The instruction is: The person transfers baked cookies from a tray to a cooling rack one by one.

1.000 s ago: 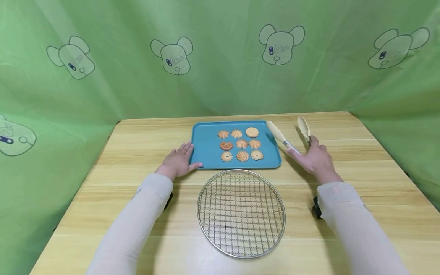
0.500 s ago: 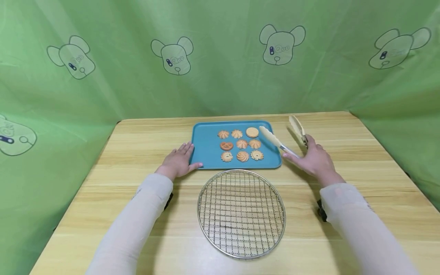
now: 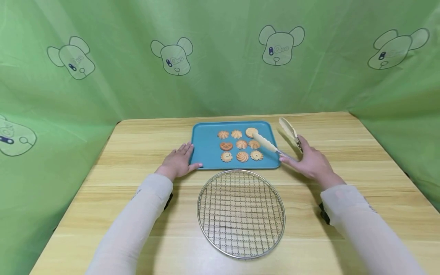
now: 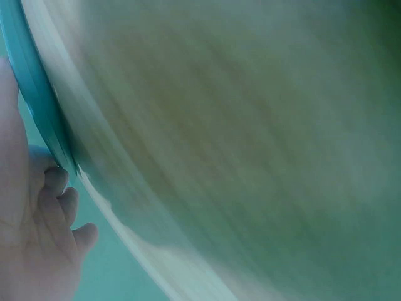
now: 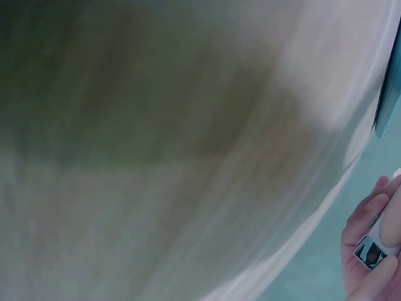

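As the right hand (image 3: 312, 162) swings gripped tongs (image 3: 266, 143) over the tray (image 3: 207, 147) the outspread left hand (image 3: 177, 160) touches, cookies (image 3: 242, 156) seem reachable.

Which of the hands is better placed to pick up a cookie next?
Likely the right hand, which holds the spread tongs with one tip over the tray, near the cookies. The left hand holds no tool and rests against the tray's left edge.

pale long sleeves (image 3: 125, 229) with broad cuffs (image 3: 159, 185) are worn; black devices (image 3: 324, 214) are seen beneath, faint markings (image 3: 136, 193) alongside.
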Motion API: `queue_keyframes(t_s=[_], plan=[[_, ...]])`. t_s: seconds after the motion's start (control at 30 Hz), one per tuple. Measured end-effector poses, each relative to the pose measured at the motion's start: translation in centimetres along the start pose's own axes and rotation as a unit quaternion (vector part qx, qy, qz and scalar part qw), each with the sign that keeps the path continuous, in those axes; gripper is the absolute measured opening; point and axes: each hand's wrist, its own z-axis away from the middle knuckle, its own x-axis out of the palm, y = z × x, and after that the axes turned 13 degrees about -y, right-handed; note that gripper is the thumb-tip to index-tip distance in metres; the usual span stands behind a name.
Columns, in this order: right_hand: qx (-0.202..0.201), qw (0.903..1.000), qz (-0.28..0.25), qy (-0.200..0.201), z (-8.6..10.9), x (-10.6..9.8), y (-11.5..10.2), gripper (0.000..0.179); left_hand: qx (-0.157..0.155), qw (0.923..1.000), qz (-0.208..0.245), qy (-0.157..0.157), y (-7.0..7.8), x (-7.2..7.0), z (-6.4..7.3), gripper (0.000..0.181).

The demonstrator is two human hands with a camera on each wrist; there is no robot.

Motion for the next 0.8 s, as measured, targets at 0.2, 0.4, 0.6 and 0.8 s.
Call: queue_keyframes(t_s=[0.2, 0.4, 0.6, 0.8], plan=[[-0.013, 0.9999, 0.004, -0.002, 0.2, 0.1, -0.5, 0.112, -0.001, 1.0000, 0.001, 0.000, 0.0, 0.0, 0.0, 0.088], [-0.017, 0.9997, 0.004, 0.015, 0.6, -0.4, -1.2, 0.110, 0.001, 1.0000, 0.005, 0.000, 0.0, 0.0, 0.0, 0.088], [-0.018, 0.9996, 0.015, 0.016, 0.8, -0.8, -1.5, 0.109, 0.000, 1.0000, 0.001, 0.001, 0.0, 0.0, 0.0, 0.089], [-0.037, 0.9989, 0.026, 0.009, 1.1, -1.2, -1.4, 0.104, 0.004, 1.0000, 0.005, 0.005, 0.0, 0.1, 0.0, 0.088]])
